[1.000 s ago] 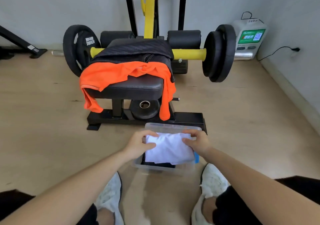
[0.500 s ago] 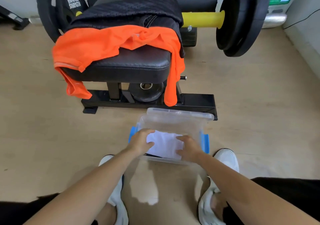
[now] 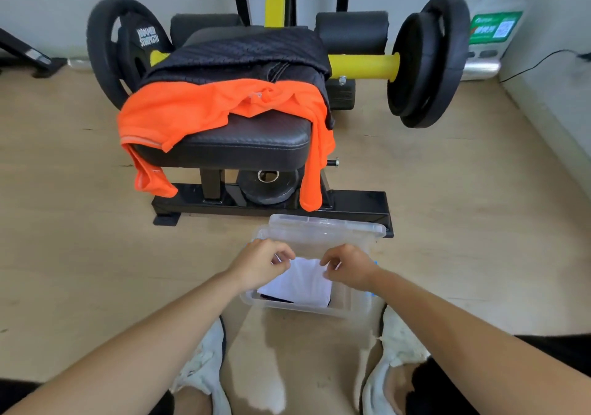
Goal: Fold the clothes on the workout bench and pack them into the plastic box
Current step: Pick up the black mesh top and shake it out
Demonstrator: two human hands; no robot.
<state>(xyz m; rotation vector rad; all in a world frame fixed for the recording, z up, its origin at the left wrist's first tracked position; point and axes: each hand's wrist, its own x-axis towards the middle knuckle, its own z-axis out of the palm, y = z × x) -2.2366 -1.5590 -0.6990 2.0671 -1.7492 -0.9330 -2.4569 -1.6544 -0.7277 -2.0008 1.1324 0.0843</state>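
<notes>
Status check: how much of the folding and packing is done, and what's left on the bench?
Done: a folded white garment lies in the plastic box, on top of a dark item. In hand: the left hand and right hand seem to pinch its far corners, apparently settling it. Left: the orange shirt and black garment lie unfolded on the bench.

- plastic box (image 3: 319,232): clear plastic, smooth, a bit glossy
- white garment (image 3: 303,282): soft matt cloth
- orange shirt (image 3: 179,110): thin smooth cloth
- black garment (image 3: 243,53): mesh cloth
- bench pad (image 3: 249,141): blk grained leatherette w/ low sheen
</notes>
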